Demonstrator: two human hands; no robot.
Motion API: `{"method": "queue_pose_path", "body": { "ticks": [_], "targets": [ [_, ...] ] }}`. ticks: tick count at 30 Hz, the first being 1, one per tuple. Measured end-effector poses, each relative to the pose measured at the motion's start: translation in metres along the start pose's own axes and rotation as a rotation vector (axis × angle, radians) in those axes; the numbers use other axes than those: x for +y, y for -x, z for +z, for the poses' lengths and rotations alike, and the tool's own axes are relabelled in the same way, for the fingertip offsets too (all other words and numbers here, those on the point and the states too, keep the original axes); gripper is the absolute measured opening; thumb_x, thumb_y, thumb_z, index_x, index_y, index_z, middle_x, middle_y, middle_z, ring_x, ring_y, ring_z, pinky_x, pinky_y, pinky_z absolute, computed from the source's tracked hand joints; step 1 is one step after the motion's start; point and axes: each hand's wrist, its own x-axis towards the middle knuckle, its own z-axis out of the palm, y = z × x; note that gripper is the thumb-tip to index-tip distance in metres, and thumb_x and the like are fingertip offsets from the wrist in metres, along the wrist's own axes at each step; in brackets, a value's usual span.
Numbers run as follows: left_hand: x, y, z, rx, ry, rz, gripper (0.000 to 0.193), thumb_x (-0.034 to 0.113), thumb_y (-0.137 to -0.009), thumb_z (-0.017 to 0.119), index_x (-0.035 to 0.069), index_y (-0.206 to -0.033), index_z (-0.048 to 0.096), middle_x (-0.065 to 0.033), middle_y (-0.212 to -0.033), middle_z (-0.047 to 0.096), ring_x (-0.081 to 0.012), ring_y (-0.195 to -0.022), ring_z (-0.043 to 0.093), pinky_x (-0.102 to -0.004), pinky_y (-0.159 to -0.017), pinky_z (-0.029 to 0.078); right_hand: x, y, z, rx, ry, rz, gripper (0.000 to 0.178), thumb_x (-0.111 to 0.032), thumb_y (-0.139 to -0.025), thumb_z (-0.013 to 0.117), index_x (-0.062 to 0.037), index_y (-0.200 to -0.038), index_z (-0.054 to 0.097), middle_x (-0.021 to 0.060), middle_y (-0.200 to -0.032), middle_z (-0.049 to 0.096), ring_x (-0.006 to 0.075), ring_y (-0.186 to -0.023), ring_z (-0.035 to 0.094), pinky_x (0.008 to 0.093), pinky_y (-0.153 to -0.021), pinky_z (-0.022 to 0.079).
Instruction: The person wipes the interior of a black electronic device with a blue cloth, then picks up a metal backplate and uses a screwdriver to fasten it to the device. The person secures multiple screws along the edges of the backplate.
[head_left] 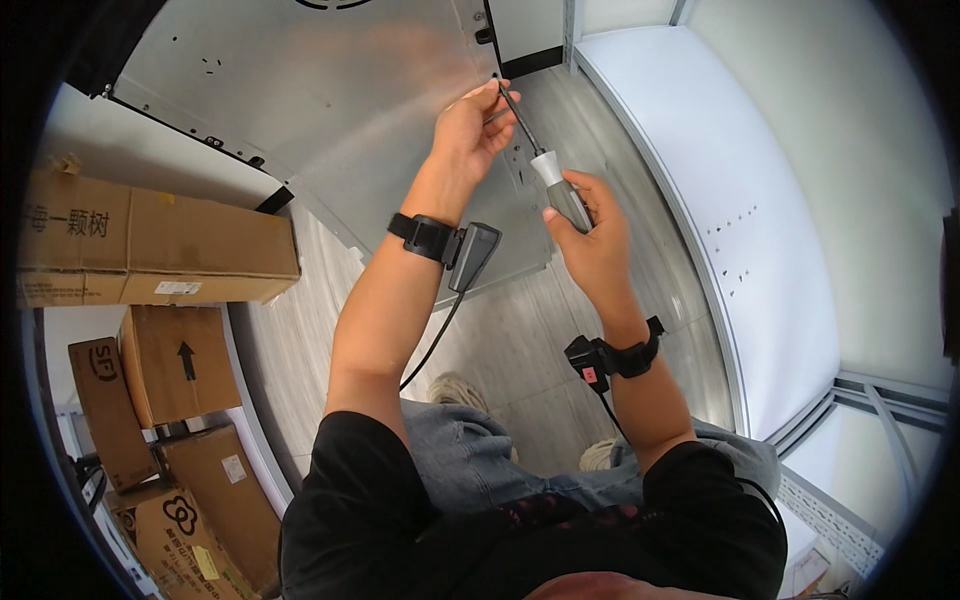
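Observation:
My right hand [592, 235] grips the grey-and-white handle of a screwdriver [547, 167]. Its thin shaft slants up and left to the right edge of a large grey metal panel [320, 90]. My left hand [470, 128] is up at that tip, fingers pinched around the shaft where it meets the panel. Both wrists wear black bands with small black devices and cables. Whether a screw sits under the tip is hidden by my fingers.
Several brown cardboard boxes [150, 240] are stacked at the left. A long white panel [740, 200] leans along the right. A dark-edged cabinet part [525, 35] stands behind the tip. Grey wood-look floor [510, 340] lies below, above my knees.

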Motion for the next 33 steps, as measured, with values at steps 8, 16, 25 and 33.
{"method": "queue_pose_path", "body": {
  "ticks": [8,16,25,33],
  "targets": [
    [0.038,0.036,-0.013,-0.04,0.027,0.165,0.017,0.019,-0.095,0.054,0.005,-0.103,0.059,-0.0054,-0.086,0.064,-0.0108,-0.066,0.058,-0.0246,-0.057,0.049,-0.031,0.013,0.02,-0.11,-0.162,-0.033,0.044,0.003,-0.077,0.059,-0.0023,-0.117,0.041,0.0115,-0.091,0.063,0.0142,-0.071,0.057,0.0262,-0.062,0.045],
    [0.084,0.103,-0.09,-0.112,0.175,0.231,0.014,0.017,-0.094,0.053,0.006,-0.101,0.058,-0.0063,-0.087,0.063,-0.0132,-0.071,0.058,-0.0267,-0.06,0.048,-0.079,0.029,0.056,-0.464,-0.533,0.268,0.04,0.0,-0.08,0.057,-0.0021,-0.116,0.039,0.0203,-0.097,0.064,0.0151,-0.054,0.056,0.0243,-0.042,0.038],
    [0.066,0.066,-0.074,-0.231,0.058,0.122,0.013,0.017,-0.095,0.052,0.007,-0.099,0.059,-0.0045,-0.087,0.064,-0.0103,-0.069,0.058,-0.0238,-0.061,0.049,-0.065,0.035,0.042,-0.282,-0.53,0.251,0.034,0.001,-0.079,0.057,0.0,-0.112,0.047,0.0175,-0.094,0.063,0.0135,-0.057,0.056,0.0247,-0.046,0.041],
    [-0.008,0.001,-0.017,-0.152,0.083,-0.075,0.018,0.022,-0.098,0.051,0.008,-0.103,0.061,-0.0001,-0.087,0.066,-0.0059,-0.066,0.057,-0.0207,-0.059,0.049,-0.015,0.034,0.023,0.162,0.164,-0.103,0.033,-0.002,-0.08,0.067,0.0003,-0.111,0.058,0.0066,-0.091,0.062,0.0093,-0.065,0.055,0.0233,-0.056,0.044]
  ]
}}
